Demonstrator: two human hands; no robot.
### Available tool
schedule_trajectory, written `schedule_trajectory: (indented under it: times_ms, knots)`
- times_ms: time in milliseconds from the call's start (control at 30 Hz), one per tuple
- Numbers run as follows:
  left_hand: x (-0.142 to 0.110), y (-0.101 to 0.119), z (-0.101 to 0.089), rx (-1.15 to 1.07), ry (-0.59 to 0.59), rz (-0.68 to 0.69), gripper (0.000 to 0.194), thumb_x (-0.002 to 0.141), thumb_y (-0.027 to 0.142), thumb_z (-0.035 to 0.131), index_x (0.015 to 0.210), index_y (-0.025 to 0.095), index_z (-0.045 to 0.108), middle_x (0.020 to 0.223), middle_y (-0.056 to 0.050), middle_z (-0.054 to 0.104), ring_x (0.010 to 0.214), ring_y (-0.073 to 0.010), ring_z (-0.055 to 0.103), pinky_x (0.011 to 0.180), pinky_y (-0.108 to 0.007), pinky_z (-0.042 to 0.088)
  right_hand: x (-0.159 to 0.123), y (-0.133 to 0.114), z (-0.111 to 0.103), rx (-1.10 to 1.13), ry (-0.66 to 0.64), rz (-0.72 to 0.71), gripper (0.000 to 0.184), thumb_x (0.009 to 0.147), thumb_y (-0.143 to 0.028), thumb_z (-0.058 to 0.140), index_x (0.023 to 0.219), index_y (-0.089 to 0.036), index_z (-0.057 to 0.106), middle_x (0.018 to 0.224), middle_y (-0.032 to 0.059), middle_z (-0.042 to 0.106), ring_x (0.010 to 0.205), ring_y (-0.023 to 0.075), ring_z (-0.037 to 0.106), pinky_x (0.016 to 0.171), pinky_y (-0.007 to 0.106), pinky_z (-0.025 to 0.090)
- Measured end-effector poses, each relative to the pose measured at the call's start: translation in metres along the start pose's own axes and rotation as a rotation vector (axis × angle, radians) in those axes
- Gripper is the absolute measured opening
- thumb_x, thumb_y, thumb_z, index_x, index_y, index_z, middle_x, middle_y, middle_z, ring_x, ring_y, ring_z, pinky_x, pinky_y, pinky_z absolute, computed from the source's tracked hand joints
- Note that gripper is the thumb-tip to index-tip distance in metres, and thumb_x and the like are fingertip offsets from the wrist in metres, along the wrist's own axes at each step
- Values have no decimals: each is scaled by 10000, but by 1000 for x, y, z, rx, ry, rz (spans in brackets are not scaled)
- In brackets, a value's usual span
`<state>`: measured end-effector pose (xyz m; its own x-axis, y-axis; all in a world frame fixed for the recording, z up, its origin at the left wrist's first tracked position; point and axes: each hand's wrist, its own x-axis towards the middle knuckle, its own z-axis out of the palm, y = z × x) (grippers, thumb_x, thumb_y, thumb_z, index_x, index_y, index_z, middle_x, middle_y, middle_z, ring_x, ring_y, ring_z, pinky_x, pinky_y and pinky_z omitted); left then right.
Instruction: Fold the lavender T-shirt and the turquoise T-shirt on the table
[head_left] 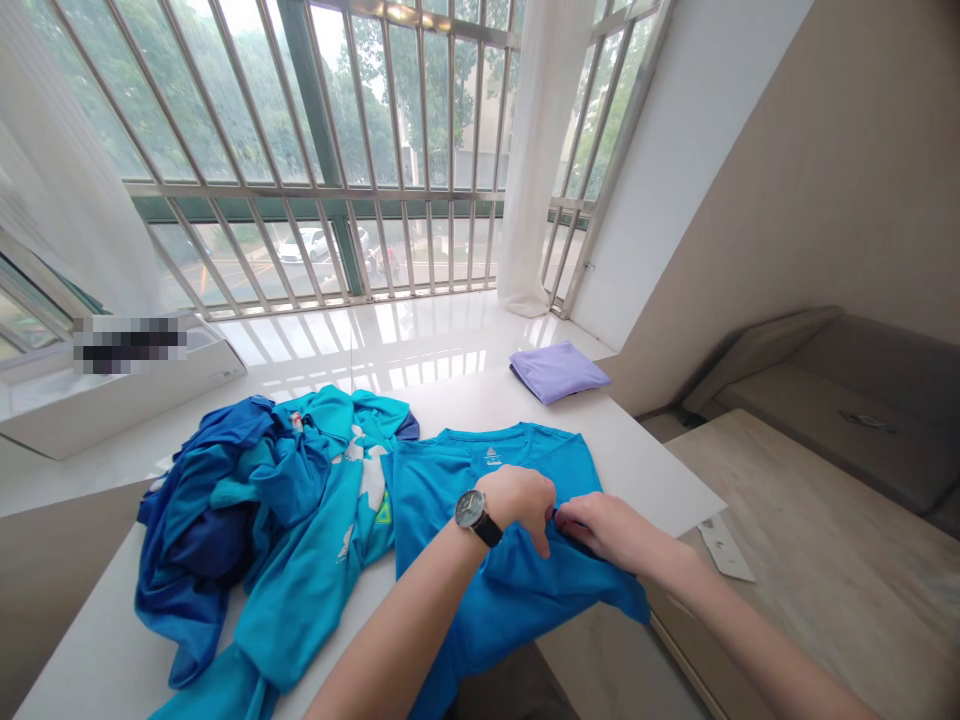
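"Head view first: what's biggest over there?"

"That barred window (324,192), then the white surface (465,385) running out below it."

"And on the surface?"

"A heap of clothes (277,500) on the left, blue and teal, all rumpled. Just beside it, to the right, lies the blue shirt (510,590), its neckline toward the window and its lower part hanging over the near edge."

"Next size down?"

"A white box (150,395) at the far left, then a purple cloth (561,372), neatly folded, beyond the shirt and apart from it."

"How are the hands?"

"Close together over the shirt. The right hand (607,525) is closed, pinching some of its fabric. The left hand (519,502) has its fingers curled down at the cloth; I can't tell whether it grips."

"Smallest thing?"

"The dark-strapped watch (471,509) on the left wrist"
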<state>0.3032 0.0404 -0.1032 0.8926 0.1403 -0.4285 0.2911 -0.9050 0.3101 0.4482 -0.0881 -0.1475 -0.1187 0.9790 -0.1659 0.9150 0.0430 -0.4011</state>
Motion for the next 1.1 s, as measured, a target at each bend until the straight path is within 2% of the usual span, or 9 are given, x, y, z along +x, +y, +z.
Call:
schedule_trajectory:
  times_ms: [100, 233, 300, 400, 533, 633, 733, 833, 1100]
  knots:
    - [-11, 2, 8, 14, 44, 50, 321, 654, 418, 858, 901, 235, 766, 897, -67, 750, 743, -253, 676, 602, -309, 516, -2, 1, 5, -14, -11, 43, 210, 896, -281, 525, 922, -253, 731, 877, 43, 744, 805, 216, 662, 706, 293, 470]
    - [-33, 3, 20, 1, 49, 61, 69, 729, 227, 782, 795, 240, 769, 843, -31, 755, 692, -214, 663, 543, -273, 471, -10, -1, 3, 3, -9, 49, 169, 865, -350, 604, 966, -254, 700, 869, 36, 705, 770, 208, 633, 679, 296, 460]
    - [-41, 4, 30, -3, 39, 47, 74, 740, 184, 735, 771, 242, 767, 821, -22, 755, 673, -202, 658, 519, -261, 446, -14, -1, 2, -2, -11, 27, 208, 842, -372, 640, 1012, -259, 680, 933, 39, 691, 783, 208, 631, 676, 298, 462]
    - [-47, 2, 47, -38, 73, 23, 57, 757, 234, 721, 798, 236, 759, 820, -23, 752, 668, -193, 655, 509, -252, 425, -18, 2, 6, -34, 14, -4, 219, 852, -381, 633, 1033, -262, 665, 1001, 40, 678, 798, 205, 641, 687, 300, 470]
    - [-50, -1, 62, -98, 198, 17, 143, 785, 357, 718, 860, 235, 719, 819, -24, 736, 694, -192, 659, 540, -245, 435, -20, 4, 20, -112, 104, -57, 219, 943, -357, 502, 981, -258, 694, 996, 44, 683, 801, 194, 656, 688, 290, 472]
    - [-49, -3, 62, -100, 319, -31, 176, 847, 395, 647, 919, 238, 679, 857, -32, 728, 774, -213, 678, 601, -253, 464, -23, 1, 28, -155, 158, -90, 280, 979, -345, 442, 957, -253, 706, 951, 50, 684, 801, 185, 657, 668, 274, 464]
    - [-39, -7, 54, -82, 436, -254, 257, 946, 422, 501, 1015, 214, 637, 961, -77, 718, 892, -245, 689, 714, -289, 502, -28, -3, 29, -148, 185, -137, 325, 1007, -357, 397, 991, -247, 703, 967, 59, 686, 833, 185, 657, 691, 277, 473]
    - [-22, -12, 47, -70, 481, -444, 347, 986, 424, 418, 1099, 150, 599, 1062, -156, 689, 988, -285, 678, 791, -339, 517, -32, -7, 24, -77, 183, -195, 350, 1017, -382, 383, 1000, -242, 704, 981, 62, 686, 856, 180, 651, 741, 280, 489]
    - [0, -20, 42, -41, 448, -470, 250, 943, 374, 511, 1002, 168, 638, 1067, -134, 699, 980, -283, 682, 798, -344, 518, -32, -4, 23, 41, 157, -179, 304, 1006, -392, 434, 989, -237, 695, 986, 49, 682, 869, 177, 645, 780, 281, 492]
